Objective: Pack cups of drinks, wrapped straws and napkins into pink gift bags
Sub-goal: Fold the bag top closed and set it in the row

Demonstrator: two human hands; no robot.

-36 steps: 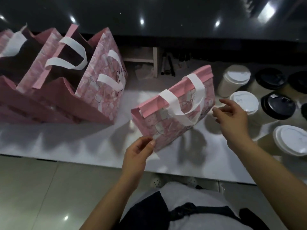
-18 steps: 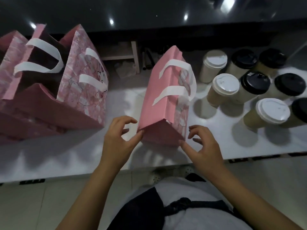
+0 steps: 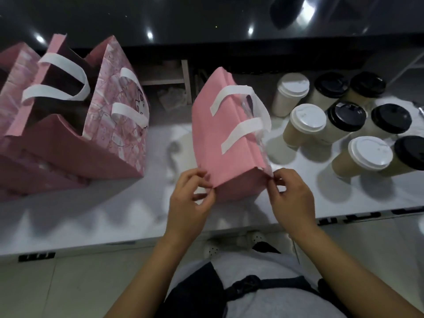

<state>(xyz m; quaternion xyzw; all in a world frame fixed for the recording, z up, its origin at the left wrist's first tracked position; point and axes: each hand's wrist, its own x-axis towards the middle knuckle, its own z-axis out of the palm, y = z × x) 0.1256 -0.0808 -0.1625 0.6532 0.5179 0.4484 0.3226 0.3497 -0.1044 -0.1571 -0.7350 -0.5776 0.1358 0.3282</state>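
Between both hands [image 3: 238, 196], pink gift bag [image 3: 220, 143], corners pinched

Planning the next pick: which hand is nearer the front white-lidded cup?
Right. The right hand pinches the pink paper gift bag beside the white-lidded tan paper cup; the left hand pinches its opposite corner.

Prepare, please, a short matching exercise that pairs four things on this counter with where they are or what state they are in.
Things:
1. closed pink bag
2. open pink bags
3. lidded cups
4. right hand

Places or states:
A. grouped at the right of the counter
B. pinches the closed pink bag's near right corner
C. stand open at the left
D. in the middle, mouth shut

Pairs: 1-D, 2-C, 3-A, 4-B
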